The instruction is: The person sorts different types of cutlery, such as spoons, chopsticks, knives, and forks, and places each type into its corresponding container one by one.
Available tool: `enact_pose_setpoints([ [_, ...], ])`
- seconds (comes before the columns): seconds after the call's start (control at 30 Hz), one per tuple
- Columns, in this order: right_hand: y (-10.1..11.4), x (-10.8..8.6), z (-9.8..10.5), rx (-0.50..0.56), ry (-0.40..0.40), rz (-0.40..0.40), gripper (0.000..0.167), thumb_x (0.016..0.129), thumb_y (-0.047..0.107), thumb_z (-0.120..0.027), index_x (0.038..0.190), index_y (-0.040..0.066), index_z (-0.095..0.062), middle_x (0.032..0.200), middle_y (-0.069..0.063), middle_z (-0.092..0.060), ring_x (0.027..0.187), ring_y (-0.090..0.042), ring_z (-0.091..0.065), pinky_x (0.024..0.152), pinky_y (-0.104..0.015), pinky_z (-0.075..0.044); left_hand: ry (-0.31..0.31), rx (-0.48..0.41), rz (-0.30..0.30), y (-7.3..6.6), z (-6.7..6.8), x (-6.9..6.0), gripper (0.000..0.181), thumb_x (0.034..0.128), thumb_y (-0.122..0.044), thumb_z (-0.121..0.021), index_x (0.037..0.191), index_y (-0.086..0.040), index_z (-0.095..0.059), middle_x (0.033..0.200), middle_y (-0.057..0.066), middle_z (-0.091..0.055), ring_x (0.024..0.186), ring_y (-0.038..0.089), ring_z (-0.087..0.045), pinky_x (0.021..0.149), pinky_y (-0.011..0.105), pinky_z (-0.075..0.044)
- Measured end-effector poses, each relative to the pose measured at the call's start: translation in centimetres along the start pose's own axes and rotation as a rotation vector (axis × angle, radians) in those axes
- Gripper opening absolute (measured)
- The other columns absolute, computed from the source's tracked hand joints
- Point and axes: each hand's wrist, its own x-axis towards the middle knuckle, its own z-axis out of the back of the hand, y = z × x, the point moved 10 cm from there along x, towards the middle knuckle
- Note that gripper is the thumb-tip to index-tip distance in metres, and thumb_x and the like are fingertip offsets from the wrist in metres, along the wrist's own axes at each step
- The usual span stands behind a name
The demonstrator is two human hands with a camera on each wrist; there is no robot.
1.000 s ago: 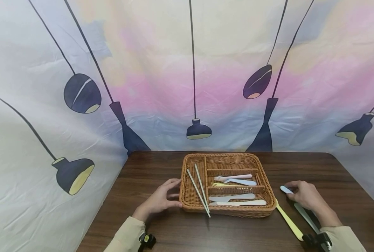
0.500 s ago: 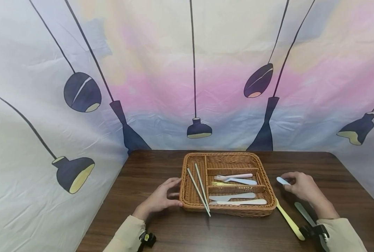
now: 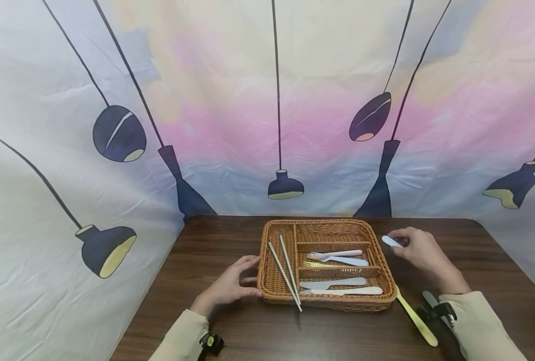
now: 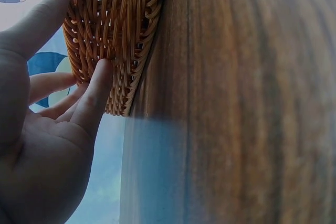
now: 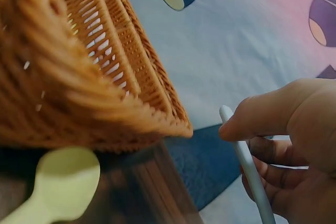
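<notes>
My right hand [image 3: 423, 250] pinches a pale blue utensil [image 3: 391, 241] above the table, just right of the basket's back right part. In the right wrist view its slim handle [image 5: 247, 163] stands between thumb and fingers; its other end is out of sight. My left hand [image 3: 229, 283] touches the left wall of the wicker basket [image 3: 326, 303] with spread fingers [image 4: 93, 95]. Inside lie pale green chopsticks [image 3: 285, 273] in the left compartment, forks [image 3: 335, 258] in a middle one and knives [image 3: 344, 288] in the front one.
A yellow spoon [image 3: 416, 320] lies on the table against the basket's right front corner. Near it, a dark green utensil [image 3: 431, 300] is partly hidden under my right forearm. A printed cloth [image 3: 231, 100] hangs behind the table [image 3: 339, 336].
My right hand has moved up and left with the pale blue utensil, from the table's right side toward the basket's right rim. The left hand and the basket have stayed put.
</notes>
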Motion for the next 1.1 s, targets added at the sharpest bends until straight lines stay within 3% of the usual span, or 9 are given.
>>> enact_pose_setpoints([
  [0.4, 3.2, 3.1, 0.1, 0.013, -0.011, 0.078, 0.026, 0.083, 0.011, -0.073, 0.108, 0.007, -0.073, 0.091, -0.010, -0.068, 0.077, -0.020, -0.060, 0.059, -0.029, -0.047, -0.007, -0.015, 0.005, 0.1, 0.1, 0.0, 0.095, 0.0778, -0.028, -0.083, 0.152, -0.004, -0.029, 0.151, 0.013, -0.030, 0.119, 0.035, -0.059, 0.094, 0.028, -0.057],
  [0.7, 4.7, 4.3, -0.4, 0.026, 0.005, 0.103, 0.028, 0.084, 0.012, -0.071, 0.111, 0.007, -0.073, 0.094, -0.011, -0.064, 0.078, -0.021, -0.058, 0.060, -0.028, -0.047, -0.001, 0.005, -0.003, 0.1, -0.1, 0.0, 0.095, 0.0779, -0.027, -0.082, 0.152, -0.002, -0.029, 0.152, 0.015, -0.029, 0.120, 0.035, -0.059, 0.094, 0.027, -0.057],
  [1.1, 6.9, 6.1, -1.4, 0.030, 0.026, 0.135, 0.028, 0.087, 0.012, -0.070, 0.115, 0.007, -0.072, 0.101, -0.014, -0.065, 0.087, -0.028, -0.062, 0.065, -0.040, -0.054, 0.004, -0.001, 0.001, -0.1, -0.1, -0.1, 0.096, 0.0778, -0.028, -0.082, 0.152, -0.001, -0.028, 0.151, 0.014, -0.029, 0.119, 0.036, -0.059, 0.094, 0.030, -0.057],
])
